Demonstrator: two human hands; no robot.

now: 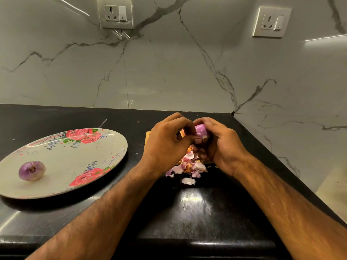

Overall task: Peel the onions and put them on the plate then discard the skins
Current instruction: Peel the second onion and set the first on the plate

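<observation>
**Gripping one onion in both hands above the skins**

From my station I see the right hand point(223, 145) curled round a pink onion point(201, 131), with its fingers wrapped over the top and far side and the root end turned toward the camera. The left hand point(167, 141) meets it from the other side, fingers bent, with thumb and fingertips pinching at the onion's left surface. I cannot tell whether they hold a flap of skin. Directly beneath the fingers lies a heap of loose skins point(189, 166), pink, white and orange. It lies partly on a wooden board point(148, 136), whose corner shows beyond the left knuckles, and partly on the black counter point(197, 212). Well to the left of the fingers sits a floral plate point(75, 160). One peeled onion point(32, 170) rests near its left edge, apart from both hands.
</observation>
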